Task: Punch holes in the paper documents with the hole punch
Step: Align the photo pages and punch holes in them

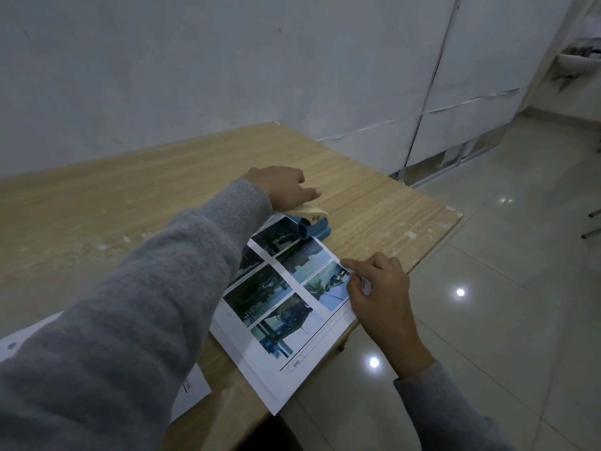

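Observation:
A paper document [286, 307] printed with several photos lies on the wooden table [136, 190], its far edge pushed into a blue hole punch [312, 227] with a cream lever. My left hand [283, 187] rests palm-down on that lever, fingers curled over it. My right hand [377, 288] pinches the sheet's right edge between thumb and fingers, near the table's right side. My grey left sleeve hides the sheet's left part.
Another white sheet [192, 388] with a punched hole lies at the near left, mostly under my sleeve. A pale wall stands behind the table. The table's right edge [432, 252] drops to a glossy tiled floor [504, 271].

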